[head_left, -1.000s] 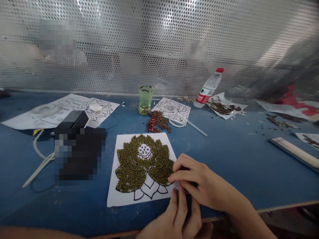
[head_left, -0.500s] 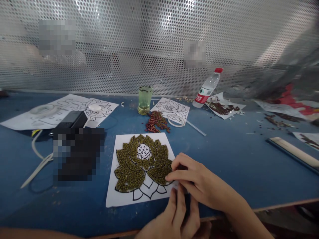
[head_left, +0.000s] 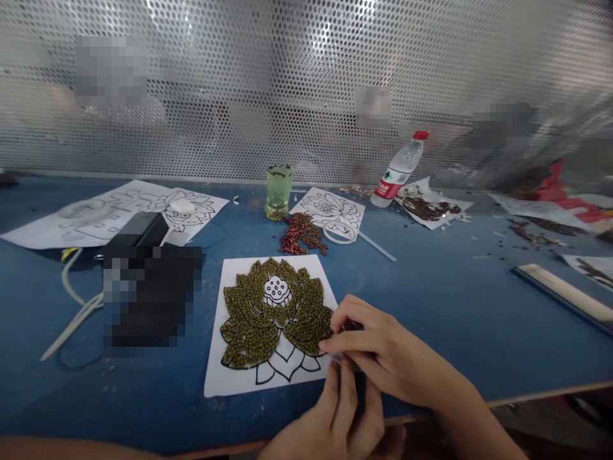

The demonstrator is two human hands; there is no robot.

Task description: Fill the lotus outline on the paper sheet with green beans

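A sheet of white paper (head_left: pixel 215 358) lies on the blue table, printed with a lotus. Green mung beans (head_left: pixel 253 338) cover most of its petals; the seed pod and the lowest petals show bare outlines. My right hand (head_left: pixel 387 345) is bent over the sheet's right edge, one fingertip against the beans of the lower right petal. My left hand (head_left: pixel 330 415) is just below, its bent fingers reaching up to the sheet's lower right corner and under my right hand. Both hands look closed; anything between the fingers is hidden.
Behind the sheet are a pile of red beans (head_left: pixel 299 235), a green cup (head_left: pixel 279 191), a tape ring (head_left: pixel 339 232) and another lotus print (head_left: pixel 330 207). A water bottle (head_left: pixel 400 169) leans at the back. A black device (head_left: pixel 136 233) with cables sits left, a phone-like slab (head_left: pixel 565 294) right.
Almost nothing differs. My right hand's fingertips have shifted very slightly at the petal's edge; my left hand stays in place.
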